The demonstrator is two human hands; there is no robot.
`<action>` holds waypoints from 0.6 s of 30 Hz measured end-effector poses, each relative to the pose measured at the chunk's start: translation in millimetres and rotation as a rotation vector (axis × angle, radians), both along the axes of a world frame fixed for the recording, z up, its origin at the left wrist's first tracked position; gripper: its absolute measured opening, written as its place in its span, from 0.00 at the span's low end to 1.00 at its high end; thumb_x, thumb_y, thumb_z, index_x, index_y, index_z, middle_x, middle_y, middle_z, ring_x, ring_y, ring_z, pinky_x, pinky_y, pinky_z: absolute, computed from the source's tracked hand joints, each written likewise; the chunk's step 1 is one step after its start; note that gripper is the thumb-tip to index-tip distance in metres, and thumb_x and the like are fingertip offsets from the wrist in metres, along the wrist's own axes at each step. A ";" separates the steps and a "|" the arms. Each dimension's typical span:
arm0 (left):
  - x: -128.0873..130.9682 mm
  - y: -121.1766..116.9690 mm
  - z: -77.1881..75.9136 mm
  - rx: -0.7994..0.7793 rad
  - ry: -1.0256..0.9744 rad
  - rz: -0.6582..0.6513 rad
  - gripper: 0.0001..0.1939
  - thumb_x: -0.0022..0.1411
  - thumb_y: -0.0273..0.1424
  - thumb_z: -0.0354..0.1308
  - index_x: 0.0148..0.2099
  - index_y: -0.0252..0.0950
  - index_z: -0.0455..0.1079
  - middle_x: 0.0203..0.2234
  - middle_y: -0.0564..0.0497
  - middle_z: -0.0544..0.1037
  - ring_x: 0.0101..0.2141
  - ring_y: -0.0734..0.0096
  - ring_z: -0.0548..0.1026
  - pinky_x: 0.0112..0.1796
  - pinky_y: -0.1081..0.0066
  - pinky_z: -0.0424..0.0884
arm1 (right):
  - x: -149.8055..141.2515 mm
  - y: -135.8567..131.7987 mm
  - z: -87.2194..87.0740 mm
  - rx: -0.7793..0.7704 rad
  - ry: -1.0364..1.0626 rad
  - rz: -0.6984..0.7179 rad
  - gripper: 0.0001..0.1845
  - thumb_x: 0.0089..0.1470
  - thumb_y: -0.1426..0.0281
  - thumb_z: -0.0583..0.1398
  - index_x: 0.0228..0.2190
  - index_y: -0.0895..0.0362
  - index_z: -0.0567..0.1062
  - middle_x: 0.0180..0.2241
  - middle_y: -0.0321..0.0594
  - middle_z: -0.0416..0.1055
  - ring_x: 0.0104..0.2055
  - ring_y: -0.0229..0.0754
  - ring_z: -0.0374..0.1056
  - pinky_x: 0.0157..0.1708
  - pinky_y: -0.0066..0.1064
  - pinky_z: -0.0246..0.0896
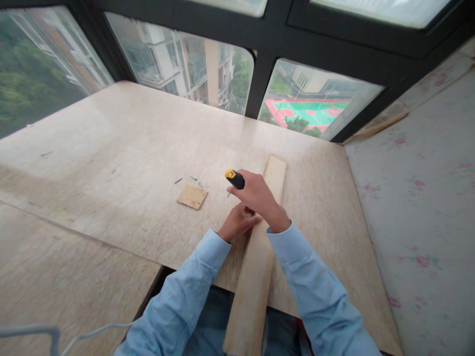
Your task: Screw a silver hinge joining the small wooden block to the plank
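My right hand (256, 195) is wrapped around a screwdriver (235, 179) with a black handle and a yellow end. Its shaft and tip are hidden behind my hands. Just below, my left hand (241, 221) grips the left edge of a long wooden plank (252, 277), with fingertips reaching onto its top face. What lies under those fingers cannot be made out. The plank runs from my lap up across the tabletop, slightly tilted to the right. A thin metal piece (228, 195) shows beside my right thumb.
A small square wooden board (192, 197) with holes lies left of my hands. Several small screws (201, 186) and a thin metal bit (178, 181) are beside it. Windows border the stone-patterned tabletop (111, 148); a papered wall (411, 212) stands right. A white cable (100, 328) hangs lower left.
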State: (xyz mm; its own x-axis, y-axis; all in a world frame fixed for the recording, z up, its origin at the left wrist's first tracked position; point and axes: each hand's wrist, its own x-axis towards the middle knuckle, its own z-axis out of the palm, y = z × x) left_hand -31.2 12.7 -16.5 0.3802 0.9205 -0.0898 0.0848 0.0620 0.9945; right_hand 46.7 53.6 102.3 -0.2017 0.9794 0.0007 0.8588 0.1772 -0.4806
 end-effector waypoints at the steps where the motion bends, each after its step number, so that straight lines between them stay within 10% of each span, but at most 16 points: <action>1: 0.6 0.1 -0.3 0.017 0.019 0.009 0.12 0.52 0.33 0.65 0.38 0.33 0.72 0.30 0.48 0.79 0.34 0.62 0.75 0.36 0.66 0.71 | -7.7 6.5 0.1 -0.010 -0.027 0.026 0.11 0.54 0.65 0.63 0.39 0.55 0.75 0.36 0.41 0.77 0.39 0.45 0.71 0.35 0.30 0.58; 18: 5.4 1.2 -1.8 0.153 0.113 0.091 0.07 0.57 0.25 0.56 0.30 0.40 0.73 0.31 0.42 0.80 0.44 0.47 0.76 0.49 0.54 0.71 | -68.2 69.1 -45.7 -0.219 -0.295 0.168 0.18 0.50 0.65 0.65 0.42 0.60 0.76 0.45 0.52 0.77 0.45 0.48 0.73 0.35 0.29 0.61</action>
State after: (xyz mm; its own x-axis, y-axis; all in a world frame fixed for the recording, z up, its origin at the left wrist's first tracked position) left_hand -25.8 13.9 -18.4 0.2899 0.9569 0.0159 0.1972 -0.0760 0.9774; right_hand -21.5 122.7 56.7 -0.3190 0.9036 -0.2860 0.9335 0.2473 -0.2597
